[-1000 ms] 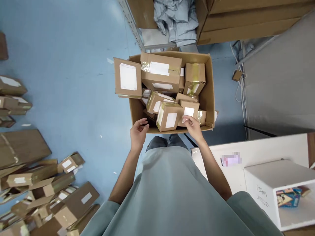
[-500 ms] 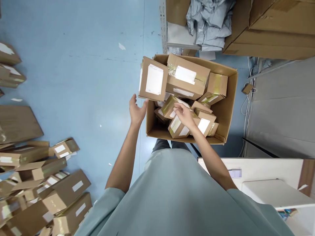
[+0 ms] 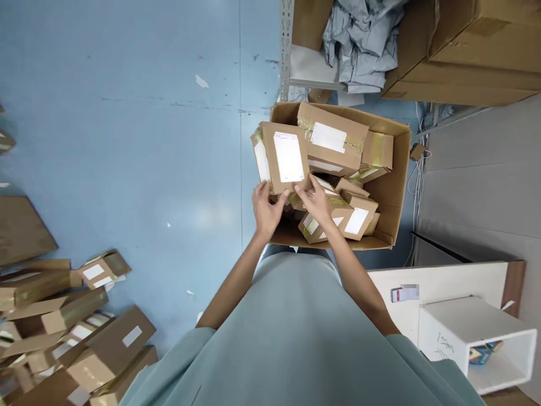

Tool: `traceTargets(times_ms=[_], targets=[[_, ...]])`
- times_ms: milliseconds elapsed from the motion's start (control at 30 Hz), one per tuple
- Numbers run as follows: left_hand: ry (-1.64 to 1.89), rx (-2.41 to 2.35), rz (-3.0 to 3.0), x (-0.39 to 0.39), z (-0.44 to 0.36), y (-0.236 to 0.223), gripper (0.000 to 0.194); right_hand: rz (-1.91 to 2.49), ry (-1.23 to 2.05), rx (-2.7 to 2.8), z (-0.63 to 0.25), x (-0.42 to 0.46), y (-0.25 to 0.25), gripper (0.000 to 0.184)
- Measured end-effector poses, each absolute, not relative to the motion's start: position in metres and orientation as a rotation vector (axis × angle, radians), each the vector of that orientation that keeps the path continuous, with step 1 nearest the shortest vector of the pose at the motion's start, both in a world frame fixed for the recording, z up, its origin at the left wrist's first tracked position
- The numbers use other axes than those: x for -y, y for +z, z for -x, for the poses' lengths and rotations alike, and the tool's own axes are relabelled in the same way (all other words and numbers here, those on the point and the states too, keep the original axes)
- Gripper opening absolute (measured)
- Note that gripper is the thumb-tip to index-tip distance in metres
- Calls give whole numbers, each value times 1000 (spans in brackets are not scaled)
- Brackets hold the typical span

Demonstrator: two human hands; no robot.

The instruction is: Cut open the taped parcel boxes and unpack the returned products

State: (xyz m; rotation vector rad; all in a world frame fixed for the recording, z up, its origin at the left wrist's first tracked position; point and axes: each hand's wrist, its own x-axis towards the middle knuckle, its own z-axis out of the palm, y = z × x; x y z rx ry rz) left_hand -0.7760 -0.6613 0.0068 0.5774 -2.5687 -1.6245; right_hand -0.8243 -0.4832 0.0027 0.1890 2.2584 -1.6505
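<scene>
Both of my hands are at the near edge of a taped cardboard parcel [image 3: 270, 160] with a white label on top. It sits at the left end of a large open carton [image 3: 399, 186], overlapping its rim. My left hand [image 3: 267, 213] grips the parcel's near left corner, thumb along the near edge. At its near right corner my right hand [image 3: 315, 203] has its thumb and fingers closed on it. Inside the carton are several other labelled parcels, among them a long parcel [image 3: 338, 129] and a smaller parcel [image 3: 359, 217]. Fingers under the held parcel are partly hidden.
A heap of labelled boxes [image 3: 112, 347] covers the floor at lower left. Beyond the carton stands a metal shelf [image 3: 286, 51] with grey plastic bags [image 3: 367, 45]. To the right are a white table [image 3: 456, 279], a phone [image 3: 399, 294] and a white open-fronted box [image 3: 477, 321].
My hands have come together at the labelled parcel, the left from beside it, the right from over the smaller parcels. The parcel has shifted slightly and turned. The camera view has also moved.
</scene>
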Motion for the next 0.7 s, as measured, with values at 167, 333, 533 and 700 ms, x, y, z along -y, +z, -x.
traceTargets(times_ms=[167,333,533,700], targets=[[-1633,2563,-185,621,750,35,54,-316,-1672,-2275,815,421,30,92],[-1727,2445,-403,587,753,29,65,-194,-1633,-2254,813,386,35,77],[-1778,2407,-569,566,768,26,82,-134,-1681,-2249,815,381,27,74],[-1686,2488,-465,543,766,61,77,-164,-1757,-2163,810,350,33,79]])
